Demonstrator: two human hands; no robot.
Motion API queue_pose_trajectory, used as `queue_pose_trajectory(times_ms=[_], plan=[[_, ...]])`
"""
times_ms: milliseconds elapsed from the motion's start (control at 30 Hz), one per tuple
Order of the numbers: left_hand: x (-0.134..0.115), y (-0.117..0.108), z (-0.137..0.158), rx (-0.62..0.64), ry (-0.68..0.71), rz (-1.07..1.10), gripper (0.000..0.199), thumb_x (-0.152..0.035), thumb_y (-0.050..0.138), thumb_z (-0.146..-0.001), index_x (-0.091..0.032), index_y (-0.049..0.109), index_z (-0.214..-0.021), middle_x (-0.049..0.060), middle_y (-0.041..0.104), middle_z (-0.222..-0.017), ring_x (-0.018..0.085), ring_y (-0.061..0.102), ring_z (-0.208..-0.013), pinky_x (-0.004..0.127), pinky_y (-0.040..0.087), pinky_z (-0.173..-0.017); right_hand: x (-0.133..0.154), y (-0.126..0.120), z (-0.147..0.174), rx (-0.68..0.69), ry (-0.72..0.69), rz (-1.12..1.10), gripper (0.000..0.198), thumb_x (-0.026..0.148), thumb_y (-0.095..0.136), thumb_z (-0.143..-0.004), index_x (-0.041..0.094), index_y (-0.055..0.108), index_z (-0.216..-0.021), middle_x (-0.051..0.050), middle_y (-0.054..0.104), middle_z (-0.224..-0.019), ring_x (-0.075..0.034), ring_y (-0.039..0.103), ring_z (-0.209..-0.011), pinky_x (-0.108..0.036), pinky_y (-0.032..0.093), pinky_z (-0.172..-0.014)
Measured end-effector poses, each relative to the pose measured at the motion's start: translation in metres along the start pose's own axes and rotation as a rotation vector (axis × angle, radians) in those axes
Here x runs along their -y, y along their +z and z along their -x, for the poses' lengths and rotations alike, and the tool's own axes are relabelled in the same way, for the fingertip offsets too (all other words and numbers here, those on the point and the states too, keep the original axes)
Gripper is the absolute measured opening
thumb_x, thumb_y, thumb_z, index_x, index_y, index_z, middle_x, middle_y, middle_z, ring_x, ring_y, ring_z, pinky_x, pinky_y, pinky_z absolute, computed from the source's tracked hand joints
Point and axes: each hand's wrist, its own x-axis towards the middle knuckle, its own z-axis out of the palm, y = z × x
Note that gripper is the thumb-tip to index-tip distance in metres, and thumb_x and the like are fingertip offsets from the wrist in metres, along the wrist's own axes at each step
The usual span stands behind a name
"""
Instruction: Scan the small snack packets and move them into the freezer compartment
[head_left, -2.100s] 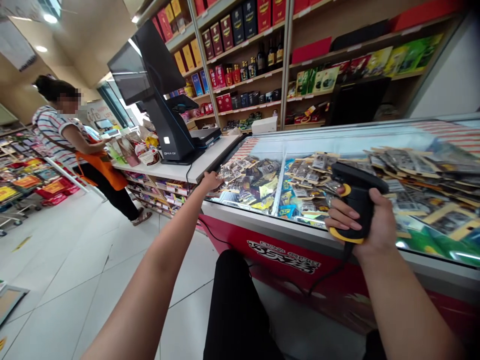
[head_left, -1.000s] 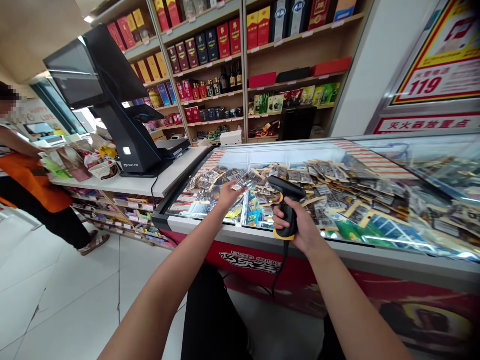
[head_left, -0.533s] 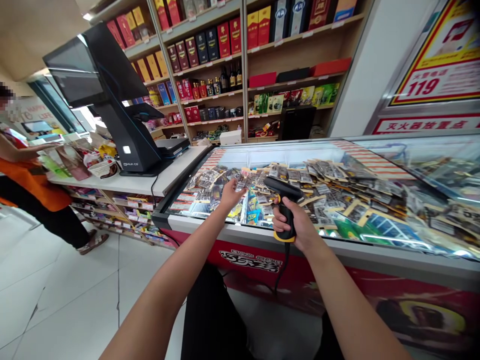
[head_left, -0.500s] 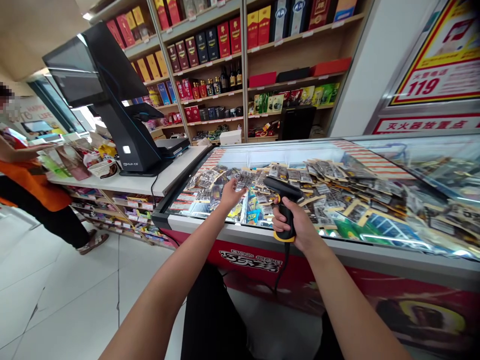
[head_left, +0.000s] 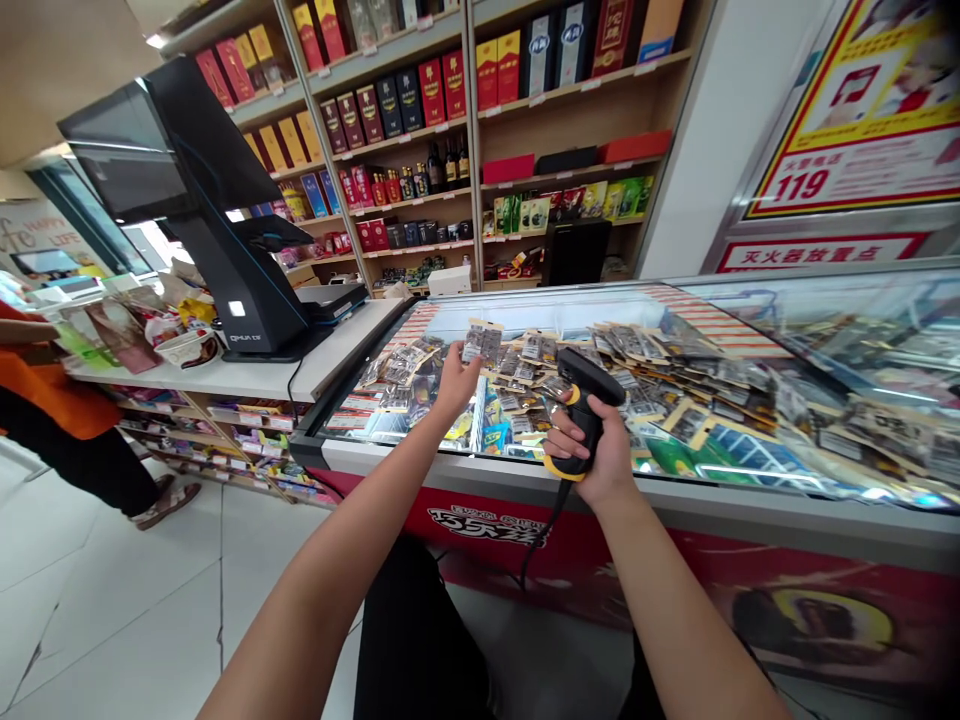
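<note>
My right hand (head_left: 600,450) is wrapped round the grip of a black and yellow barcode scanner (head_left: 583,400), whose head tilts over the front rim of the freezer. A cord hangs from its base. Between the fingers of my left hand (head_left: 457,383) is a small flat packet (head_left: 484,340) with a tan edge and grey printed face, held up over the pile. Many similar packets (head_left: 637,340) lie spread on the glass top of the chest freezer (head_left: 450,468), beneath and around both hands.
To the left a checkout counter (head_left: 330,348) carries a black point-of-sale terminal (head_left: 214,220) and a white tub (head_left: 187,347). A person in an orange garment (head_left: 52,390) stands beyond it. Shelves of boxed bottles (head_left: 390,105) line the back wall.
My left hand has closed on a packet and lifted it from the pile. The scanner in my right hand has turned slightly and shifted right. The view has swung a little rightward.
</note>
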Motion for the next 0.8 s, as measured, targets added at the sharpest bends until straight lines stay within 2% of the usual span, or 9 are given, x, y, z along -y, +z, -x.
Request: queue_pose_trajectory(times_ms=[133, 233, 300, 367, 467, 567, 633, 733, 800], plan=[[-0.044, 0.028, -0.026, 0.081, -0.01, -0.114, 0.045, -0.032, 0.053, -0.104, -0.017, 0.046, -0.146, 0.005, 0.068, -0.093, 0.02, 0.066, -0.079, 0.032, 0.05, -0.078, 0.003, -0.003, 0.0, -0.027, -0.019, -0.096, 0.033, 0.033, 0.083, -0.081, 0.021, 0.058, -0.099, 0.012, 0.044, -0.056, -0.002, 0.034, -0.036, -0.017, 0.043, -0.042], [-0.066, 0.055, -0.04, 0.203, 0.031, -0.294, 0.048, -0.031, 0.05, -0.105, -0.014, 0.044, -0.15, 0.011, 0.074, -0.102, 0.025, 0.071, -0.089, 0.034, 0.05, -0.083, 0.002, -0.003, 0.001, -0.031, -0.017, -0.102, 0.03, 0.033, 0.081, -0.083, 0.021, 0.059, -0.099, 0.012, 0.045, -0.056, -0.003, 0.035, -0.036, -0.017, 0.044, -0.041], [-0.07, 0.071, -0.042, 0.279, 0.068, -0.459, 0.045, -0.029, 0.051, -0.104, -0.012, 0.048, -0.146, 0.018, 0.074, -0.117, 0.029, 0.071, -0.106, 0.037, 0.05, -0.092, 0.002, -0.003, 0.0, -0.031, -0.015, -0.101, 0.029, 0.033, 0.08, -0.084, 0.021, 0.059, -0.099, 0.012, 0.045, -0.056, -0.003, 0.034, -0.036, -0.017, 0.044, -0.041], [-0.067, 0.084, -0.039, 0.319, 0.125, -0.619, 0.042, -0.032, 0.055, -0.102, -0.013, 0.055, -0.14, 0.023, 0.069, -0.135, 0.034, 0.064, -0.127, 0.04, 0.046, -0.105, 0.001, -0.003, 0.0, -0.032, -0.012, -0.1, 0.03, 0.033, 0.081, -0.082, 0.021, 0.059, -0.099, 0.012, 0.045, -0.056, -0.002, 0.033, -0.036, -0.017, 0.043, -0.04], [-0.059, 0.09, -0.03, 0.299, 0.175, -0.716, 0.048, -0.046, 0.055, -0.103, -0.015, 0.06, -0.139, 0.023, 0.054, -0.154, 0.039, 0.05, -0.144, 0.046, 0.04, -0.116, 0.001, -0.003, 0.0, -0.033, -0.004, -0.094, 0.032, 0.032, 0.082, -0.08, 0.02, 0.06, -0.099, 0.012, 0.044, -0.056, -0.002, 0.034, -0.036, -0.016, 0.042, -0.04], [-0.049, 0.074, -0.022, 0.241, 0.185, -0.705, 0.055, -0.054, 0.046, -0.105, -0.021, 0.058, -0.147, 0.02, 0.043, -0.163, 0.039, 0.043, -0.149, 0.05, 0.038, -0.118, 0.002, -0.002, 0.0, -0.025, 0.006, -0.082, 0.033, 0.032, 0.084, -0.08, 0.02, 0.06, -0.099, 0.012, 0.044, -0.056, -0.002, 0.035, -0.036, -0.016, 0.043, -0.041], [-0.043, 0.051, -0.021, 0.177, 0.207, -0.764, 0.056, -0.054, 0.046, -0.105, -0.023, 0.057, -0.15, 0.018, 0.043, -0.163, 0.038, 0.042, -0.149, 0.051, 0.037, -0.119, 0.003, -0.002, 0.0, -0.015, 0.009, -0.075, 0.033, 0.032, 0.084, -0.08, 0.02, 0.06, -0.099, 0.012, 0.044, -0.056, -0.002, 0.035, -0.036, -0.016, 0.044, -0.041], [-0.029, -0.001, -0.027, 0.045, 0.201, -0.983, 0.052, -0.049, 0.054, -0.102, -0.021, 0.061, -0.145, 0.02, 0.05, -0.156, 0.04, 0.045, -0.145, 0.053, 0.037, -0.118, 0.004, -0.002, -0.001, 0.001, 0.019, -0.069, 0.032, 0.032, 0.083, -0.081, 0.02, 0.06, -0.099, 0.012, 0.044, -0.056, -0.002, 0.034, -0.035, -0.016, 0.044, -0.04], [-0.016, -0.043, -0.033, 0.001, 0.1, -1.126, 0.052, -0.047, 0.058, -0.099, -0.017, 0.064, -0.14, 0.024, 0.05, -0.156, 0.043, 0.043, -0.146, 0.055, 0.037, -0.118, 0.004, -0.002, -0.002, 0.011, 0.033, -0.067, 0.032, 0.032, 0.083, -0.082, 0.02, 0.06, -0.1, 0.012, 0.045, -0.056, -0.002, 0.034, -0.036, -0.016, 0.045, -0.041]])
